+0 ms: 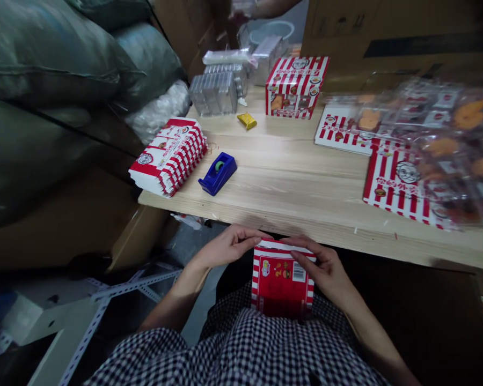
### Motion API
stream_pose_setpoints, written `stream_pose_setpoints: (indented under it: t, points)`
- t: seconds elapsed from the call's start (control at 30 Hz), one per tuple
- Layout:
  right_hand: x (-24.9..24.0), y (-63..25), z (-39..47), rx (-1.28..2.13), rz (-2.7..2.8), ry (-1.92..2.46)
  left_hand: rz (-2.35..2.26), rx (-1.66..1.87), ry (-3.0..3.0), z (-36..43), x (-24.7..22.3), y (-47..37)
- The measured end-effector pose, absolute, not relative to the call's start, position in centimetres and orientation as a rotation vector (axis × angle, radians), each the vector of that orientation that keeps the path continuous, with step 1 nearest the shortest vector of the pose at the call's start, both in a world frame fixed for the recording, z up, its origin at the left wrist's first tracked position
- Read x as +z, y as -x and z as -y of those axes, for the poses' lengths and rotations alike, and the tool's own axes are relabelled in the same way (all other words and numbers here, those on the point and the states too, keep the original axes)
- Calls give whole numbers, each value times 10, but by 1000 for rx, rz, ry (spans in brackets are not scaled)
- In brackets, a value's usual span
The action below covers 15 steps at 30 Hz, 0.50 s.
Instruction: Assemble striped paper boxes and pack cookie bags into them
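A red and white striped cardboard box point(284, 281) rests at my lap, its red printed panel with a barcode facing up. My left hand point(237, 244) pinches the box's far left edge between thumb and fingers. At the far right edge, my right hand point(316, 260) grips the box, thumb on the panel and fingers behind it. A white strip shows along the edge between both hands. The fingertips behind the box are hidden.
On the wooden table point(285, 182) are a blue tape dispenser point(218, 172), stacked flat boxes point(171, 153), a standing striped box point(297, 88), a yellow packet point(247, 120), clear plastic cases point(213, 92) and bagged toy food point(443, 145). Another person's arm point(269, 7) reaches in behind.
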State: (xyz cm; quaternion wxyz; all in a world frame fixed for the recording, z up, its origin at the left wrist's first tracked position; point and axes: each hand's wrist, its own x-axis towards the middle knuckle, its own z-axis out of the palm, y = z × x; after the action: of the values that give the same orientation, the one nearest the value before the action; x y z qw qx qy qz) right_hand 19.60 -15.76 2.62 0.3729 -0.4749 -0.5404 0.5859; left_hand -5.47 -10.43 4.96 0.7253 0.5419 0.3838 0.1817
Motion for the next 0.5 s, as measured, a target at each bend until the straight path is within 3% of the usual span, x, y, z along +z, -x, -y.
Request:
stream_pose_setpoints:
  t: [0.5]
  points:
    - [30, -200, 152, 1636, 1350, 1187, -739, 459, -895, 101, 48, 63]
